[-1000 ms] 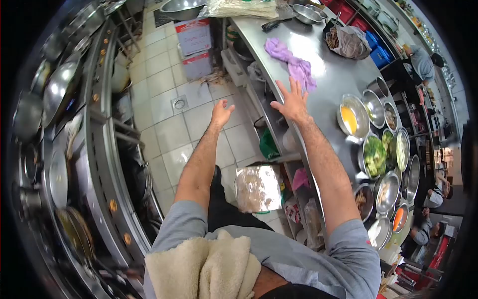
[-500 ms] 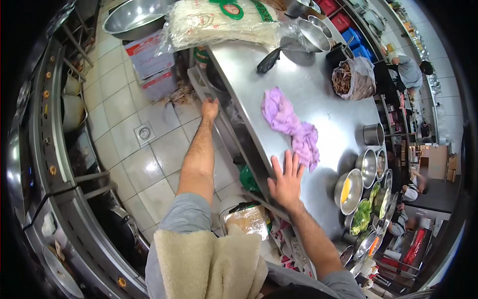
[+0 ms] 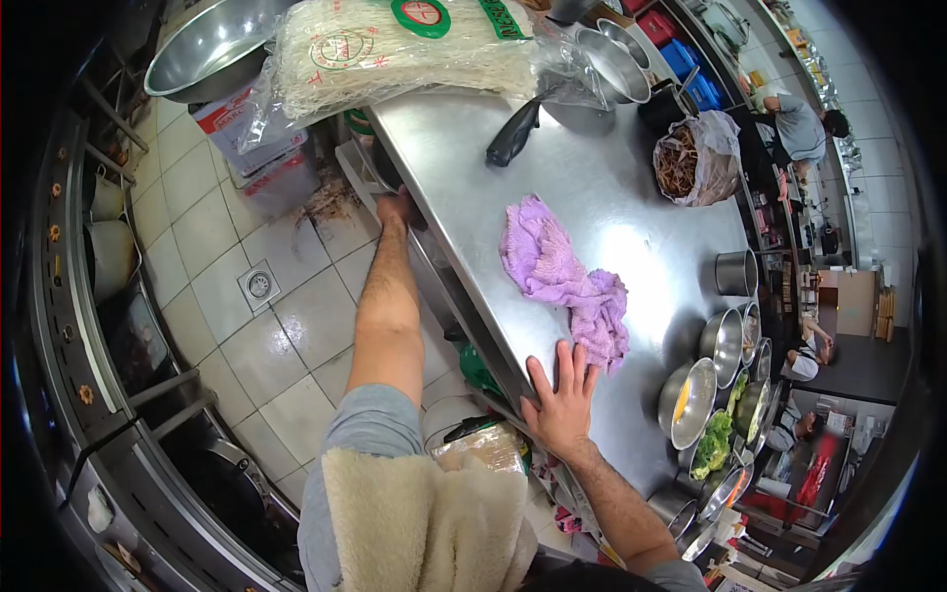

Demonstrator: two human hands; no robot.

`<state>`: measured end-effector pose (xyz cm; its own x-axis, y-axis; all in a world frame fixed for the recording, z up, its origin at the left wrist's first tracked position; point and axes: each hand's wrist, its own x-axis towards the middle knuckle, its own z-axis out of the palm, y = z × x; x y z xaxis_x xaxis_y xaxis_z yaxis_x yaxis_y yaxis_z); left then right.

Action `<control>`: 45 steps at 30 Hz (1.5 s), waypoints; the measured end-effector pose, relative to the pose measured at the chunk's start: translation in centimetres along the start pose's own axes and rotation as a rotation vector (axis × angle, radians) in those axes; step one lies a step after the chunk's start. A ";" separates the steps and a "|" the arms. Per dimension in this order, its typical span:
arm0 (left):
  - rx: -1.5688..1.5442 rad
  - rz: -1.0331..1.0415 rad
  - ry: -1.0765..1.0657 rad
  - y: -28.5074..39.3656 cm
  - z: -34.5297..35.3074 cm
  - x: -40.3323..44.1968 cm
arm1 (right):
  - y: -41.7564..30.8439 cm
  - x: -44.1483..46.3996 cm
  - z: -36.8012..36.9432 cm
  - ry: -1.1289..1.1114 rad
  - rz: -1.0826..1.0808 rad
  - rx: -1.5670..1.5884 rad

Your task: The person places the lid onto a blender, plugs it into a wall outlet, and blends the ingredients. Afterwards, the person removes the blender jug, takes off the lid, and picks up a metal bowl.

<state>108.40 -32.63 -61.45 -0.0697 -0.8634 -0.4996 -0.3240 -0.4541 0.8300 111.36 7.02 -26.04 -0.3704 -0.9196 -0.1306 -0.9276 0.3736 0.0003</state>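
Observation:
My right hand (image 3: 560, 403) lies flat on the stainless steel table (image 3: 473, 197), fingers spread, its fingertips close to a crumpled purple cloth (image 3: 552, 252). Whether they touch the cloth I cannot tell. My left hand (image 3: 393, 208) reaches in under the table's left edge, at a pulled-out drawer or shelf (image 3: 357, 178). Its fingers are hidden there, so what they hold, if anything, does not show. A dark rounded thing sits inside, just beyond that hand. On the table above the cloth lies a black plastic-wrapped bundle (image 3: 515, 136).
A large clear bag of dried noodles (image 3: 404, 54) covers the table's far end. Metal bowls (image 3: 688, 403) with chopped food line the right side, near a bag of brown dried strips (image 3: 698, 158). Cartons (image 3: 252, 138) stand on the tiled floor. Stoves run along the left; people work at far right.
My left hand has gone from the outer rim of the drawer or shelf to inside it. The view has shifted closer to the table. My right hand stays flat on the tabletop.

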 end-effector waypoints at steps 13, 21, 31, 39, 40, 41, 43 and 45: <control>-0.480 0.012 0.224 0.9 -12.8 -9.7 | -0.4 0.0 -1.0 0.008 0.015 0.050; -0.583 -0.167 0.360 -10.9 -33.8 -23.8 | -0.7 -0.8 -1.0 0.098 -0.023 0.050; -0.420 -0.356 0.665 -24.2 -52.2 -35.3 | -8.8 1.2 -0.9 0.421 -0.012 0.331; -0.705 -0.465 0.788 -24.2 -48.3 -33.4 | -18.9 20.6 17.3 -0.254 -0.277 0.621; -0.737 -0.462 0.734 -22.7 -46.6 -32.9 | -18.7 23.5 19.8 -0.273 -0.231 0.519; -0.773 -0.463 0.680 -20.9 -44.7 -32.4 | -18.3 26.2 22.3 -0.293 -0.187 0.410; -0.806 -0.452 0.600 -21.1 -41.4 -31.0 | -17.0 31.3 27.0 -0.301 -0.051 0.313; -0.758 -0.485 0.529 -22.1 -38.1 -30.0 | -16.0 35.6 29.5 -0.286 0.125 0.212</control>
<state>153.61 -5.09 -55.33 0.3914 -0.4547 -0.8000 0.4833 -0.6383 0.5992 114.43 -28.14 -59.91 -0.4242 -0.8054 -0.4140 -0.8340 0.5256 -0.1679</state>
